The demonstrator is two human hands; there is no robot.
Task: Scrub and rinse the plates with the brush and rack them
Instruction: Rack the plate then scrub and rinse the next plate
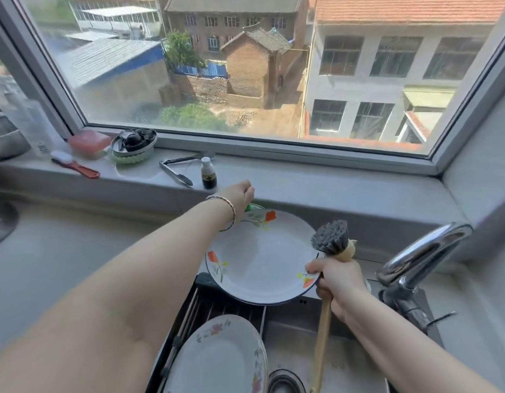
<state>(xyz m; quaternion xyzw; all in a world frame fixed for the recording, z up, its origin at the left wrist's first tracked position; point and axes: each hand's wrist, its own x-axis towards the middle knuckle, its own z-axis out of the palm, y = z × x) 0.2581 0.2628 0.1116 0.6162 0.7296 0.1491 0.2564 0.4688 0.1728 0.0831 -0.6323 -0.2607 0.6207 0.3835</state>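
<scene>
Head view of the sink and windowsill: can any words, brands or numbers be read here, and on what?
No text can be read.
Small dark bottle: no legible label.
Clear bottle at far left: label blurred.
Tiny dark marks on the sink wall: too small.
Held plate and racked plate: flowers only.

There is one camera, worn on the person's head. It looks forward and down, so near that the sink [302, 341] fills the bottom of the view. Higher up it faces the window [245, 66] straight ahead.
</scene>
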